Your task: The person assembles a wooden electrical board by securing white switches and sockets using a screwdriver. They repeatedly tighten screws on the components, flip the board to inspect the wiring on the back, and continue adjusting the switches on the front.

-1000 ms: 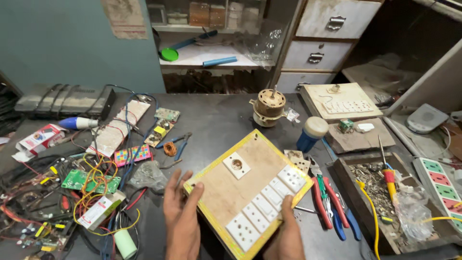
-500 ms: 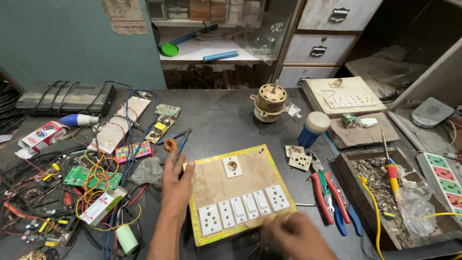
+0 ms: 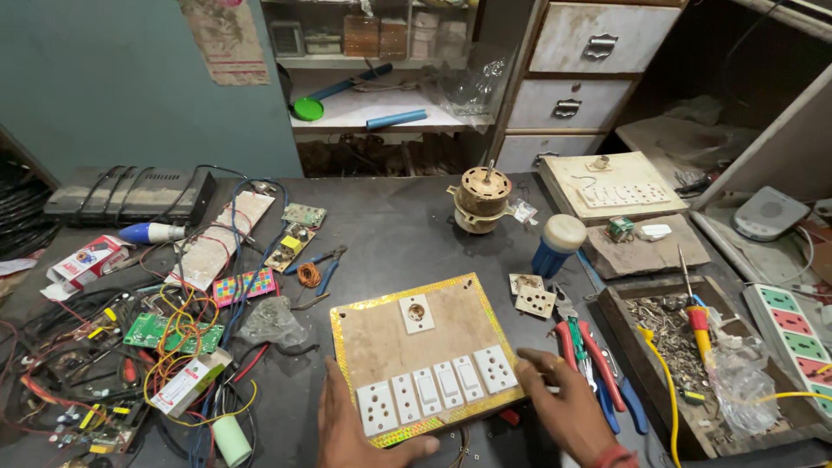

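Head view, switch board (image 3: 425, 355), pliers (image 3: 598, 364) beside, motor (image 3: 482, 198) behind

Person's body, head view: two bare hands and the lower forearms enter from the near edge. Left hand (image 3: 368, 433): no glove, no ring visible, no sleeve in view. Right hand (image 3: 568, 412): bare, no glove; a red band or thread circles the wrist at the near edge.
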